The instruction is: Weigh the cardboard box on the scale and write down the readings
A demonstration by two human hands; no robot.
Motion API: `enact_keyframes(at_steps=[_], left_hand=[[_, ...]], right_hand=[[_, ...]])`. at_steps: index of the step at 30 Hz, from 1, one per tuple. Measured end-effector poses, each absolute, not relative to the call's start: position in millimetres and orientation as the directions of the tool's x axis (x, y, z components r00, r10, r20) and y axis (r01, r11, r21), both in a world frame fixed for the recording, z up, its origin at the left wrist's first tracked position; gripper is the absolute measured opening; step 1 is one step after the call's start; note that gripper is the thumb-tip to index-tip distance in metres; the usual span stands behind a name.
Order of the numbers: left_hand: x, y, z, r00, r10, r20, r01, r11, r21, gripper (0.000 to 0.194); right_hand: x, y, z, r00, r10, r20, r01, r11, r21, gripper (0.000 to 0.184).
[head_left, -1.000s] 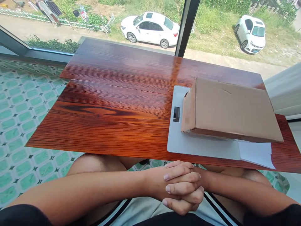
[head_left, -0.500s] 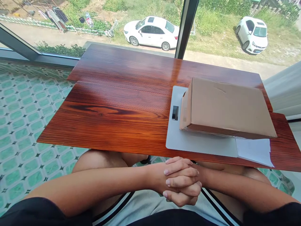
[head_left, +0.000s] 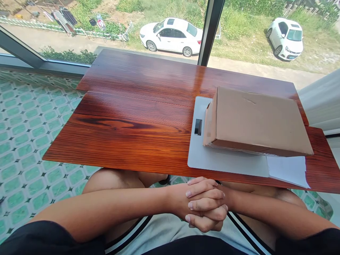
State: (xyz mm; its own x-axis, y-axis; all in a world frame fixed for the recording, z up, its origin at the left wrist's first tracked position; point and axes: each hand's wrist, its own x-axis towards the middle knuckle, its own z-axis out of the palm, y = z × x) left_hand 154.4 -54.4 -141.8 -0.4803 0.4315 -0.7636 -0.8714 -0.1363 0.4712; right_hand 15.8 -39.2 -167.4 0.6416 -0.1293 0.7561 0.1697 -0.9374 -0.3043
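Note:
My left hand (head_left: 178, 201) and my right hand (head_left: 208, 204) are clasped over my lap, just below the table's near edge. Their fingers are interlaced and closed, with no object between them. Fingers of the right hand lie across the back of the left, hiding much of it. On the right half of the table, a closed brown cardboard box (head_left: 260, 122) rests on a flat pale scale (head_left: 228, 159) with a small dark display (head_left: 198, 127). White paper sheets (head_left: 289, 170) stick out at the scale's near right corner. Neither hand touches these things.
The dark red wooden table (head_left: 119, 141) has two long boards set slightly out of line. Behind it stands a window with a dark post (head_left: 209, 33); two white cars are outside. A pale curtain (head_left: 322, 102) hangs at right. Green tiled floor (head_left: 26, 141) lies at left.

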Motion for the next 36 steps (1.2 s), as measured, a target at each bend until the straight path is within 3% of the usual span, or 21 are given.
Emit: enact_keyframes(at_steps=[5,11,15,19,22,25,29,33,36], left_hand=[[158.4,-60.7,-153.0,-0.431,0.550,-0.716,-0.888,-0.119,0.444,0.071],[160.2,-61.4,-157.1,-0.423,0.658,-0.623,-0.898,-0.212,0.386,0.069],[161.6,-60.1,-158.2,-0.443,0.703,-0.557,-0.896,-0.342,0.282,0.059],[161.3,-59.0,-157.4,-0.418,0.764,-0.492,-0.909,-0.356,0.218,0.060],[158.4,-55.2,-151.0,-0.392,0.794,-0.465,-0.919,-0.360,0.161,0.066],[155.1,-50.3,-142.6,-0.354,0.840,-0.411,-0.934,-0.336,0.119,0.072],[153.2,-49.2,-136.4,-0.317,0.827,-0.464,-0.948,-0.268,0.169,0.079],[152.5,-53.1,-136.8,-0.314,0.759,-0.570,-0.941,-0.168,0.294,0.081],[151.0,-52.8,-135.7,-0.351,0.729,-0.587,-0.929,-0.196,0.313,0.080]], right_hand=[[11.2,-40.2,-164.0,0.690,-0.138,0.710,0.158,-0.930,-0.333,0.034],[13.1,-42.3,-166.1,0.644,-0.082,0.761,0.184,-0.948,-0.258,0.029],[10.7,-40.8,-162.4,0.687,-0.115,0.717,0.189,-0.925,-0.329,0.031],[13.6,-36.8,-164.5,0.663,-0.206,0.720,0.160,-0.900,-0.405,0.028],[17.1,-37.0,-168.5,0.598,-0.201,0.776,0.146,-0.925,-0.352,0.025],[14.7,-42.5,-167.4,0.633,-0.099,0.768,0.181,-0.946,-0.270,0.029],[5.2,-49.7,-158.8,0.765,-0.003,0.644,0.234,-0.930,-0.282,0.046],[0.7,-46.9,-153.7,0.786,-0.053,0.615,0.202,-0.920,-0.337,0.044],[1.6,-43.3,-154.4,0.779,-0.087,0.621,0.185,-0.915,-0.360,0.042]])
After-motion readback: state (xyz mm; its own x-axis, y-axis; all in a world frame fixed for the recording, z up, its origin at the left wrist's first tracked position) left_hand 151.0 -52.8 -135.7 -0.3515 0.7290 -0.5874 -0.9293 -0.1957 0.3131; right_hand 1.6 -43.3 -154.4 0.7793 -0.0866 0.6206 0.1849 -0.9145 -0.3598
